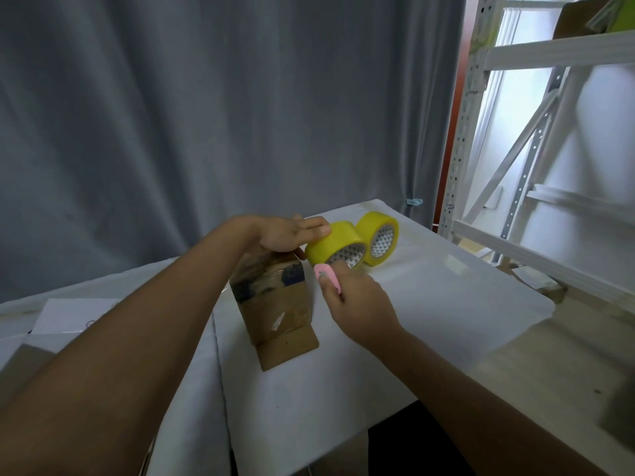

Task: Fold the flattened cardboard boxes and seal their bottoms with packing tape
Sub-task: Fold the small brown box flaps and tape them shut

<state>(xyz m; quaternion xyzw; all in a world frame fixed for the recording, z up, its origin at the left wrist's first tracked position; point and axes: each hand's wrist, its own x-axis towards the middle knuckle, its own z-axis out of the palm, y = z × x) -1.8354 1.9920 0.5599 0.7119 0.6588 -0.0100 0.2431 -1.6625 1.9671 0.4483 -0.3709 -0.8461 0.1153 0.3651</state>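
A small brown cardboard box (pixel 275 304) stands on the white table (pixel 429 304), its upper face covered with clear tape and a blue patch. My left hand (pixel 285 235) rests on the box's far top edge and holds a yellow tape roll (pixel 335 245) just past it. My right hand (pixel 357 304) grips a small pink cutter (pixel 328 276) right beside the box, under the held roll. A second yellow tape roll (pixel 378 238) lies on the table behind the first.
A grey curtain (pixel 206 115) hangs behind the table. A white metal shelf rack (pixel 549 166) stands at the right, close to the table's corner. Flat white and brown sheets (pixel 68 321) lie at the left.
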